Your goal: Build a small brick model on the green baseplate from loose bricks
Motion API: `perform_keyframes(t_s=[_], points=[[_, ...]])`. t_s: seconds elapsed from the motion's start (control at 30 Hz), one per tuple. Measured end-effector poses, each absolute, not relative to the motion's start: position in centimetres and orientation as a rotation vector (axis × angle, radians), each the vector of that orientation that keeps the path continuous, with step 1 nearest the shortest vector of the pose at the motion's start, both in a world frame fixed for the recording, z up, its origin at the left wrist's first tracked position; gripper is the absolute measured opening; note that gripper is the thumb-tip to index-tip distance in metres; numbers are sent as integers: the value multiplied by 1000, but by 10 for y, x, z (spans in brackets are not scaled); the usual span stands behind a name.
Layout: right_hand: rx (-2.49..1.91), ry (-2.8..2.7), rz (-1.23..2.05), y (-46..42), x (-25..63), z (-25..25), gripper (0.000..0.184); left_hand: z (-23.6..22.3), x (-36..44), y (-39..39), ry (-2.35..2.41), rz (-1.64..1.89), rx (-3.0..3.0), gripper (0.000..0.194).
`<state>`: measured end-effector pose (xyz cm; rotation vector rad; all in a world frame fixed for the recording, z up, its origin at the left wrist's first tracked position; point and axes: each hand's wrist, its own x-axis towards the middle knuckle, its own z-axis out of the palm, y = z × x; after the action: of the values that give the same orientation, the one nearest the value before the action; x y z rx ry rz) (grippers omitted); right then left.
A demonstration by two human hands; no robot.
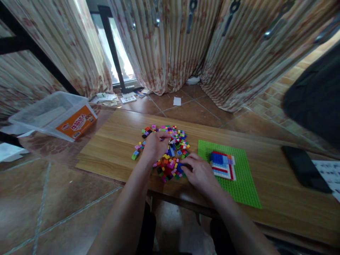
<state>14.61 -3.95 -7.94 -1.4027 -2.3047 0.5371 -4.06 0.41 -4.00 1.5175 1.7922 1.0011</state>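
A loose heap of small coloured toy bricks lies on the wooden table. Over its upper left part is my left hand, fingers curled together. Something small and dark shows between them, too small to name. My right hand reaches the heap's lower right edge, thumb and fingers pinched close to blue bricks; whatever they grip is hidden. To the right of that hand lies a green baseplate. On it stands a flat block of joined bricks in blue, white, red and orange.
The table runs from left to right in front of me. A black phone and a printed sheet lie at its right end. A clear plastic bin with an orange label stands at the left. Curtains hang behind.
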Motion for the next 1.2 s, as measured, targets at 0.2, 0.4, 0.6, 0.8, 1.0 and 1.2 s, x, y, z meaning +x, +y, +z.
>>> perform_keyframes(t_s=[0.2, 0.4, 0.6, 0.8, 1.0, 1.2], points=[[-1400, -2249, 506, -39, 139, -81, 13, -46, -40, 7, 1719, 1040, 1544, 20], [-1350, -1998, 620, -38, 145, -70, 11, -46, -30, 7, 1589, 1058, 1577, 18], [-1324, -1809, 655, -40, 162, -61, 8, -44, -10, -2, 1320, 950, 1631, 21], [-1393, -1632, 667, -35, 220, -59, 14, -48, 12, -3, 1250, 887, 1721, 21], [-1603, -1667, 528, -36, 277, -56, 13, -51, 42, -5, 1241, 849, 1797, 20], [-1588, -1794, 497, -36, 282, -61, 12, -62, 76, -8, 1333, 835, 1867, 22]])
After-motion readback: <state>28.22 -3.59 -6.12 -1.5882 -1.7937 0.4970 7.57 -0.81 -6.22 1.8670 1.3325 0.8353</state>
